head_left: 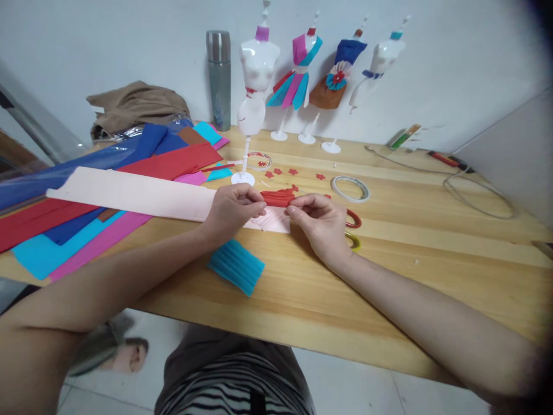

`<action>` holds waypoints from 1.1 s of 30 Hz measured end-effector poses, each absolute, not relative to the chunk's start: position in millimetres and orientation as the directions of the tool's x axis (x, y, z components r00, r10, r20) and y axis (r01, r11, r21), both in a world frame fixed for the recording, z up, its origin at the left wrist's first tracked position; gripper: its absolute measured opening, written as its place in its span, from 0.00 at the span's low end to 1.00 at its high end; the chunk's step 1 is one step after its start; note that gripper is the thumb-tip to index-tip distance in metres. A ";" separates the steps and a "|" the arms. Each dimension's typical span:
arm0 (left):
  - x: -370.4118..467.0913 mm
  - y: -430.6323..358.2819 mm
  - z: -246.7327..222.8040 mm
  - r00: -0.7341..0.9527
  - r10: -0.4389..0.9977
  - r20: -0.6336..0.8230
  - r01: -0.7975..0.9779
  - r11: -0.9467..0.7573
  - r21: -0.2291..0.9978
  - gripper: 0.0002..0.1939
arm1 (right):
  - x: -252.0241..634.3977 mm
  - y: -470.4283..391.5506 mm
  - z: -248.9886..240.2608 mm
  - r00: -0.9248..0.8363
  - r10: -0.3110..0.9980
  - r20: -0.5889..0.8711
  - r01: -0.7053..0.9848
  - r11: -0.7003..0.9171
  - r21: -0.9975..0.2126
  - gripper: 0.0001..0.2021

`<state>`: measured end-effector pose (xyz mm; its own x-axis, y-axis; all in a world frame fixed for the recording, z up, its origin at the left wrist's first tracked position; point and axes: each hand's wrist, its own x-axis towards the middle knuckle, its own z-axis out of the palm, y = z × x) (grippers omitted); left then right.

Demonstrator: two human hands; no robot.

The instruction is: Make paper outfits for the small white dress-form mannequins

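A small pleated piece of red crepe paper [277, 198] is stretched between my two hands. My left hand [231, 212] pinches its left end between thumb and fingertips, and my right hand [322, 222] pinches the right end. Directly below lies a long pale pink crepe paper strip [142, 195], its right end creased under my hands. Closer to me is a folded teal crepe paper piece [237, 267]. Scissors [355, 219] with red and yellow handles are partly hidden behind my right hand.
Coloured crepe paper [173, 161] is piled at left. A white mini mannequin [254, 63] stands beyond my hands; dressed ones [302, 75] stand along the wall beside a flask [219, 80]. A tape roll [351, 189], small red flowers [293, 172] and a cable [449, 181] lie on the table.
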<state>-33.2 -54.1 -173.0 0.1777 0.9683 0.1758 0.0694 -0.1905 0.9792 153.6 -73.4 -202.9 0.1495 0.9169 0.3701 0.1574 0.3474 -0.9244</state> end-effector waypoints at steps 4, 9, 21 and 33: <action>-33.9 -54.0 -173.8 0.183 0.958 0.223 0.106 -0.244 0.964 0.02 | 153.1 -73.7 -202.3 0.149 0.906 0.396 0.183 0.368 -0.912 0.04; -36.3 -51.0 -179.6 0.200 0.907 0.370 0.229 -0.411 0.882 0.05 | 153.2 -74.0 -202.2 0.116 0.899 0.422 0.191 0.397 -0.898 0.04; -39.0 -48.3 -181.2 0.247 0.833 0.495 0.388 -0.553 0.737 0.07 | 153.6 -72.9 -202.6 0.101 0.921 0.377 0.243 0.344 -0.907 0.07; -38.1 -50.7 -180.9 0.243 0.863 0.443 0.336 -0.503 0.796 0.06 | 155.3 -71.2 -208.5 0.116 0.903 0.415 0.289 0.369 -0.884 0.06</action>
